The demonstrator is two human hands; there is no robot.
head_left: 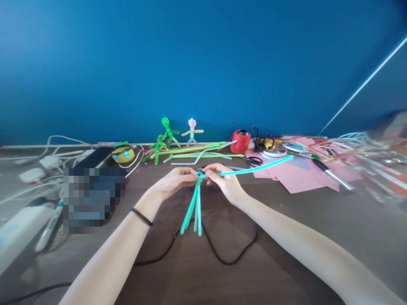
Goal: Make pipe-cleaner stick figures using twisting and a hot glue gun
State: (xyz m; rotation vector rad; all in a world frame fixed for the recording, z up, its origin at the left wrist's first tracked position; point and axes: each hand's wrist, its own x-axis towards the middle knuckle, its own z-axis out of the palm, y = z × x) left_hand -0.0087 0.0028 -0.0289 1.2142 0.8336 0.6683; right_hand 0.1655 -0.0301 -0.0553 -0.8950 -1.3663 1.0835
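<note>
My left hand [174, 180] and my right hand [224, 180] meet over the middle of a brown table [286, 237]. Both pinch a bundle of teal pipe cleaners [194, 207] at one point. Several strands hang down toward me from the pinch. One long teal strand [260, 166] runs out to the right past my right hand. A black band sits on my left wrist.
Two pipe-cleaner figures, green [167, 133] and pink [191, 131], stand by the blue wall among loose pipe cleaners [193, 151]. A red spool [241, 141], scissors [253, 160], pink paper [291, 173] and straws lie right. White cables [34, 169] and a dark box lie left. A black cord [222, 254] loops nearby.
</note>
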